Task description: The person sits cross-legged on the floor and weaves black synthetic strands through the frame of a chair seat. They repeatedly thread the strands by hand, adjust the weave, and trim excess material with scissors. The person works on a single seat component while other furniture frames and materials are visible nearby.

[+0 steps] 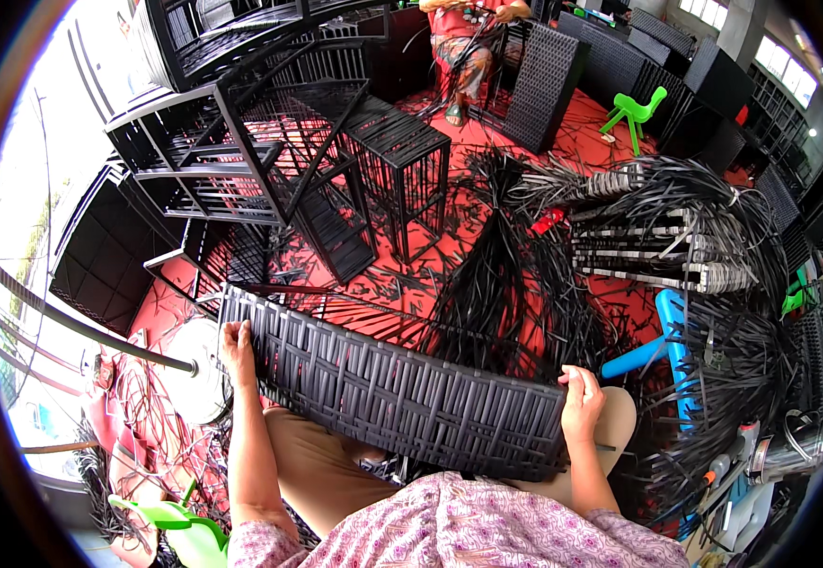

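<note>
A long black wicker panel (402,398) of flat woven strips lies tilted across my lap, its left end farther from me than its right. Its far left corner is in my left hand (238,352), the fingers closed on the edge. My right hand (581,401) grips the opposite end near the top corner, with its fingers curled; what the fingertips do there is partly hidden. Thin strands run just behind the panel's far edge. Beyond it a thick bundle of loose black strips (492,275) spreads over the red floor (373,298).
Black furniture frames (397,142) stand ahead and to the left. A blue plastic stool (673,355) lies tipped at right, beside more strips and a metal flask (795,447). At far right is a green chair (635,114). Another person (463,47) sits at the back.
</note>
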A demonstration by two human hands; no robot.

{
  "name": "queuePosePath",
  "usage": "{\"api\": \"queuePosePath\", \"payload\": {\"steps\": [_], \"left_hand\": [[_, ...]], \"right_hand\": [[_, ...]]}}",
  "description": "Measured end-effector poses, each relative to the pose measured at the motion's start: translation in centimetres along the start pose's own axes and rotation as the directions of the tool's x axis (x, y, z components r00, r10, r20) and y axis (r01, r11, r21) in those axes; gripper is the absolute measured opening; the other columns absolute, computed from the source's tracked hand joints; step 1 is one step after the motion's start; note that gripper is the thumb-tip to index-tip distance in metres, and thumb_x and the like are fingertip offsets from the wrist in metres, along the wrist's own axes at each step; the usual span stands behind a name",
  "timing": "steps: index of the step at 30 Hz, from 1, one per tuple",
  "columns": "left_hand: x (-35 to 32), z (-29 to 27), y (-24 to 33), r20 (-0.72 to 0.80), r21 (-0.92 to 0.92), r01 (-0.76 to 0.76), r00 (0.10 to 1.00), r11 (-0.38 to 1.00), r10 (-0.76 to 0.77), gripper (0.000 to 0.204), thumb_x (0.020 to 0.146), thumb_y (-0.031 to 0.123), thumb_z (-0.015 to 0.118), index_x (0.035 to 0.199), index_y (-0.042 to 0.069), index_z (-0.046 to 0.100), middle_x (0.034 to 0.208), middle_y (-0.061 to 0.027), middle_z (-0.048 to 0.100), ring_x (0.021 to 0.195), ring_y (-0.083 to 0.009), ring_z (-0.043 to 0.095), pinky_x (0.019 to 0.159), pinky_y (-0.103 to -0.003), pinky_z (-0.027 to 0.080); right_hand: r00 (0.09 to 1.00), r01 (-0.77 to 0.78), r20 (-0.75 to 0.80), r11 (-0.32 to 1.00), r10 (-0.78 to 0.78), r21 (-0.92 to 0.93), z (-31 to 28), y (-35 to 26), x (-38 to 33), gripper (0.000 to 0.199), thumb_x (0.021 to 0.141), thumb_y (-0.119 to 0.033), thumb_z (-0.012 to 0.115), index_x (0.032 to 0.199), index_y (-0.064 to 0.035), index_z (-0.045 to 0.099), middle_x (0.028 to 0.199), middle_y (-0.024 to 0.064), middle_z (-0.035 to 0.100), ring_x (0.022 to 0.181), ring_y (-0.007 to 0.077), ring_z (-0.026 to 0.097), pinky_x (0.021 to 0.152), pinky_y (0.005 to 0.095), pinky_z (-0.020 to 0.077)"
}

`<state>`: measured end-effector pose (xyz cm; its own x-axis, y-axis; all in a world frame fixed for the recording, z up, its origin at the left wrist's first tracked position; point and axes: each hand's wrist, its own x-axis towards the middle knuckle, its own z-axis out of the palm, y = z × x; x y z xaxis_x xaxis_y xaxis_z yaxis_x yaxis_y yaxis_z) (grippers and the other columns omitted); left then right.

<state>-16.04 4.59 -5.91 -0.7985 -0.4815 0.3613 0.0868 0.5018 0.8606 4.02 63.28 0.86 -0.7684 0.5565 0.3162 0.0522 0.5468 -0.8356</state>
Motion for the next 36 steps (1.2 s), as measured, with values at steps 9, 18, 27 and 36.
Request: {"api": "queuePosePath", "payload": {"steps": [9,18,27,36], "left_hand": [[0.0,0.0,-0.4,-0.014,0.035,0.014,1.000,0.999,-0.014,0.019,0.096,0.018,0.071,0.087,0.006,0.060,0.073,0.0019,0.055,0.066,-0.0081,0.047,0.063,-0.025,0.043],[0.1,-0.1,-1.4,-0.016,0.027,0.006,1.000,1.000,-0.006,0.017,0.095,0.017,0.072,0.088,0.006,0.061,0.074,0.0005,0.058,0.067,-0.0087,0.049,0.065,-0.026,0.045],[0.2,-0.3,-1.6,-0.023,0.037,-0.012,1.000,0.999,0.012,0.018,0.094,0.017,0.073,0.088,0.005,0.061,0.073,-0.0009,0.059,0.066,-0.0098,0.050,0.064,-0.027,0.046],[0.0,-0.2,-1.0,-0.032,0.053,-0.015,0.999,0.998,0.016,0.018,0.094,0.017,0.073,0.087,0.004,0.061,0.072,-0.0013,0.059,0.066,-0.0100,0.050,0.064,-0.027,0.046]], "right_hand": [[1.000,0.002,0.001,1.000,-0.002,0.016,0.0,0.4,-0.1,0.028,0.101,-0.021,0.056,0.099,0.0020,0.072,0.083,0.0136,0.070,0.075,0.0240,0.068,0.073,0.0360,0.0529],[1.000,0.023,-0.002,1.000,-0.023,0.004,0.0,0.3,-0.3,0.030,0.102,-0.023,0.054,0.099,0.0017,0.072,0.081,0.0141,0.070,0.075,0.0258,0.067,0.072,0.0377,0.0522],[1.000,0.014,-0.001,1.000,-0.014,0.005,0.1,0.6,-0.4,0.030,0.101,-0.022,0.054,0.099,0.0020,0.072,0.081,0.0137,0.070,0.075,0.0259,0.067,0.073,0.0379,0.0525],[1.000,0.007,0.006,1.000,-0.007,0.014,0.0,0.3,-0.4,0.030,0.102,-0.023,0.055,0.099,0.0023,0.072,0.083,0.0123,0.069,0.077,0.0226,0.067,0.075,0.0353,0.0517]]}}
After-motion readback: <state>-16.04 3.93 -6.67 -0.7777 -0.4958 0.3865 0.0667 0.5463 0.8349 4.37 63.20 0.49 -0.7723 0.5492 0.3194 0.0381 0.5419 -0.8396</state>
